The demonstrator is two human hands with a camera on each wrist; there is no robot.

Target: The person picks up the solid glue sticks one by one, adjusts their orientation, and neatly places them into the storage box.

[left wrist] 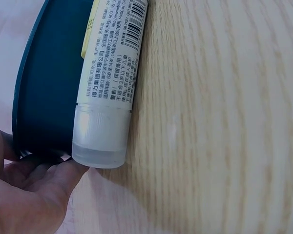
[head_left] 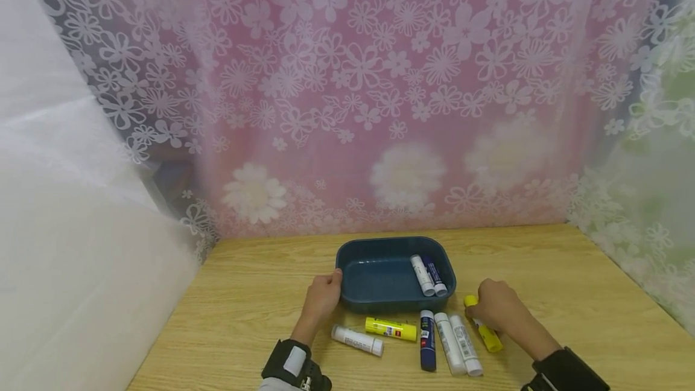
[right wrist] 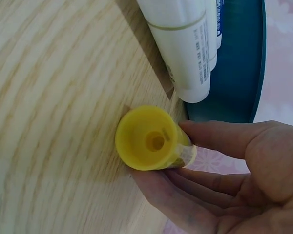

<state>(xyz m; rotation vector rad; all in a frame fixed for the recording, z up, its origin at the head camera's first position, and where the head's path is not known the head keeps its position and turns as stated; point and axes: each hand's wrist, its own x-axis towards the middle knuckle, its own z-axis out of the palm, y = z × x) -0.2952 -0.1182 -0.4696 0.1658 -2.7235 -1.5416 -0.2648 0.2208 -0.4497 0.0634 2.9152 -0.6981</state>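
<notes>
My left hand [head_left: 323, 297] grips the left side of a dark teal plastic tray [head_left: 391, 306], the thumb at its rim. To the right of the tray, my right hand [head_left: 502, 306] pinches a yellow glue stick [right wrist: 145, 139] between thumb and fingers; its hollow end faces the right wrist camera. A white glue stick [head_left: 421, 275] and a navy one [head_left: 434, 276] lie inside the tray at its right end. In front of the tray lie a white glue stick [head_left: 357, 340], a yellow glue stick [head_left: 391, 329], a navy glue stick [head_left: 428, 340] and two white glue sticks [head_left: 450, 344] side by side.
Everything stands on a light wood-grain table [head_left: 260, 276]. A pink flowered curtain [head_left: 336, 107] hangs behind its back edge. White sheeting [head_left: 81, 228] is on the left, and a flowered sheet [head_left: 646, 198] on the right.
</notes>
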